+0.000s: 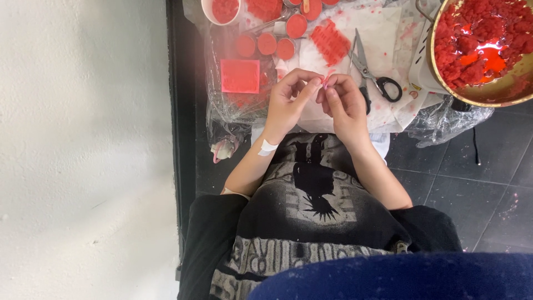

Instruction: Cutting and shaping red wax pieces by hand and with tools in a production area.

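- Nearest the camera, a blue rounded edge (pixel 400 278) fills the bottom of the view, with a black printed shirt (pixel 316 183) just past it.
- Left hand (pixel 288 100) and right hand (pixel 343 103) meet fingertip to fingertip above the near edge of the work surface; each grip is narrow, both pinching one small pink-red piece (pixel 326 81) between thumb and fingers.
- That small piece sits in the air between the two hands, well above the paper, and most of it is hidden by the fingers.
- A white plaster (pixel 267 147) crosses the left wrist.
- Below the hands lies stained white paper (pixel 383 33); black-handled scissors (pixel 373 72) rest just right of the right hand, blades pointing to the far edge.
- A ridged red slab (pixel 330 40) lies beyond the hands; round red-filled lids (pixel 267 43) cluster toward the far left.
- At the left edge a flat square pink block (pixel 240 76) lies on a clear plastic bag (pixel 233 105).
- At the far right corner a big metal bowl (pixel 499 100) holds wet red crumbly paste.
- Risks, as I judge them: the tiny piece could slip from so fine a pinch and drop to the dark tiled floor (pixel 472 178); red-stained fingers could smear the shirt; a right elbow swing could catch the scissors.
- No printed labels or signs can be made out on the surface.
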